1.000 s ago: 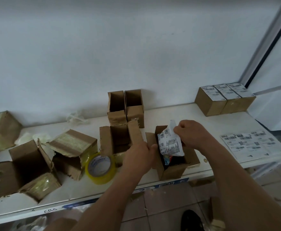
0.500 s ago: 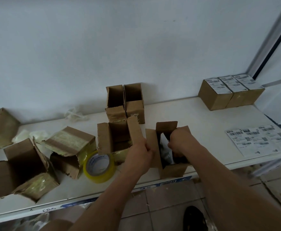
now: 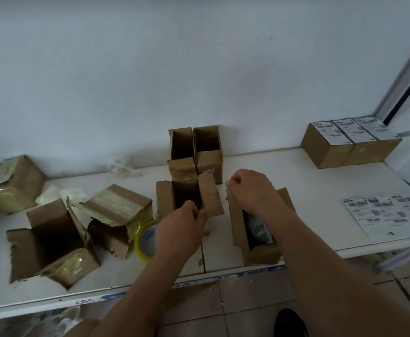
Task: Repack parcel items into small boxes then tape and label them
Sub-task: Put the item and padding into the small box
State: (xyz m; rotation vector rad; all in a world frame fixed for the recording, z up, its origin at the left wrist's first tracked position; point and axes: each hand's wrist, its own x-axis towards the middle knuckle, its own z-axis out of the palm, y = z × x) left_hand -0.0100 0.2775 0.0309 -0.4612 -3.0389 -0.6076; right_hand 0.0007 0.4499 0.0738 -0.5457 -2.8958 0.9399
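2 hands work near the table's (image 3: 320,186) front edge: left hand (image 3: 179,229) pinches an empty box's flap (image 3: 210,198); right hand (image 3: 250,188), curled, hovers over the light, stiff packed box (image 3: 260,254).

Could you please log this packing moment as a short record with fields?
surface: white table against a wall
box being packed: small open box near the front edge, dark item inside
right hand: curled above that box's far flaps; whether it holds anything cannot be told
left hand: fingers pinch the flap of a second open box
tape roll: yellow, standing on edge beside the left hand
finished: three labelled boxes at far right
label sheet: flat at right edge
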